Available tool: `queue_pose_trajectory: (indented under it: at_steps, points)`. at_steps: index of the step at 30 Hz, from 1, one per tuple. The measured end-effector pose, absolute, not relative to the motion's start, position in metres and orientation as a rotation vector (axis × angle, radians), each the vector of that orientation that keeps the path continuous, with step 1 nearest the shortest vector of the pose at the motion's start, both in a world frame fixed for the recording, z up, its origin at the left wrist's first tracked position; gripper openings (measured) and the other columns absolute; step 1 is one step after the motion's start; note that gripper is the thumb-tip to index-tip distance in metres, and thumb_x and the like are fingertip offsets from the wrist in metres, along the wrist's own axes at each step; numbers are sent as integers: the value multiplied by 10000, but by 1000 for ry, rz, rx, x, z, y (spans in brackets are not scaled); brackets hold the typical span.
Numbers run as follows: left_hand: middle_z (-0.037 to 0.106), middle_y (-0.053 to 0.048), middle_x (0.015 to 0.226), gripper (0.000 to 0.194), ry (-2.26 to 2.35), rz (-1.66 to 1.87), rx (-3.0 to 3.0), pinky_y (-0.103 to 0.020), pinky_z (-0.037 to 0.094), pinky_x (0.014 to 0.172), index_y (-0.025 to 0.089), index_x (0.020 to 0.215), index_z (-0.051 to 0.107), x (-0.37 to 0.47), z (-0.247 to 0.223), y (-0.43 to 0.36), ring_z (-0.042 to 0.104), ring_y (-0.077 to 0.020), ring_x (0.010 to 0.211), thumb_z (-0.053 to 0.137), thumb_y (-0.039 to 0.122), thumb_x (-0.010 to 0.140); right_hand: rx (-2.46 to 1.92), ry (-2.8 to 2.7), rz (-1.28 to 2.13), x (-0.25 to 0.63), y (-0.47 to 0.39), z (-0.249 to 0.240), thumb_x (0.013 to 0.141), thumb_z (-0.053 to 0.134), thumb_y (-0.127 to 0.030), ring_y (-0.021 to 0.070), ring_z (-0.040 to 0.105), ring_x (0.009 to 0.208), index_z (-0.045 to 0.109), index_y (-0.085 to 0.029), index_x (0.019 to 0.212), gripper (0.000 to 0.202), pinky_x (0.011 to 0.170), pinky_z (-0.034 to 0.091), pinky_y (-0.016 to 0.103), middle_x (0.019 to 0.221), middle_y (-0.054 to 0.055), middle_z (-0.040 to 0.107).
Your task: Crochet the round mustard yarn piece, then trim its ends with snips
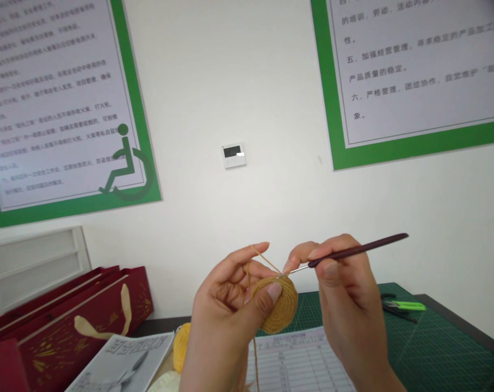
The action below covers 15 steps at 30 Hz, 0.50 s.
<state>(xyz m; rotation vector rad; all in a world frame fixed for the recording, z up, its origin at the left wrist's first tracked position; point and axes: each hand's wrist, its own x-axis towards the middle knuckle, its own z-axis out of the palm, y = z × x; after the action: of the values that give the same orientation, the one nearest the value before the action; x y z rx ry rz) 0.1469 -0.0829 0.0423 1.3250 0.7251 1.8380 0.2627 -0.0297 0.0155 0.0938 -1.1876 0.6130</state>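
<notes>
A round mustard-yellow crocheted disc [285, 307] is pinched by my left hand [234, 305], its thumb pressed on the front of the disc. Yarn of the same colour loops over the raised left index finger and runs down to the disc's top edge; another strand hangs below. My right hand [349, 294] is closed round the dark handle of a crochet hook [359, 250]. The hook's metal tip touches the upper edge of the disc, and the right index finger reaches close to that spot.
Dark red gift bags [84, 326] stand at the left beside a printed sheet [124, 362] and a yellow yarn ball [181, 347]. Under the hands lies a paper form [300, 362] on a green cutting mat [438, 348], with green-handled snips [408, 306] at the right.
</notes>
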Motion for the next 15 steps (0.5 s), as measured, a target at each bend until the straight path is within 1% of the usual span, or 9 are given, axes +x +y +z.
queue_pose_trajectory:
  at_steps: [5, 9, 12, 15]
  points:
    - [718, -18, 743, 369, 747, 1889, 1325, -179, 527, 619, 209, 1031, 792, 149, 42, -82, 652, -115, 655, 855, 96, 685, 38, -1281, 446, 268, -32, 15, 1001, 493, -163, 167, 694, 813, 576, -221, 1010, 102, 753, 544, 330, 863, 21, 681]
    - [716, -15, 738, 366, 753, 1907, 1322, -183, 537, 638, 207, 1028, 792, 149, 41, -81, 664, -122, 673, 851, 88, 687, 15, -1358, 303, 274, -31, 15, 978, 473, -99, 196, 684, 865, 580, -214, 1047, 172, 760, 544, 382, 899, 46, 690]
    - [717, -12, 735, 368, 753, 1923, 1329, -185, 538, 631, 208, 1019, 793, 149, 40, -80, 662, -120, 657, 852, 74, 681, 16, -1461, 103, 280, -32, 18, 930, 503, -57, 210, 675, 862, 593, -210, 1063, 221, 757, 544, 416, 900, 55, 698]
    - [726, -17, 745, 341, 750, 1958, 1359, -187, 539, 595, 211, 991, 793, 151, 40, -81, 664, -125, 636, 853, 78, 683, -7, -1585, -157, 284, -34, 23, 914, 554, -79, 203, 670, 811, 595, -229, 1018, 187, 739, 540, 422, 868, 39, 714]
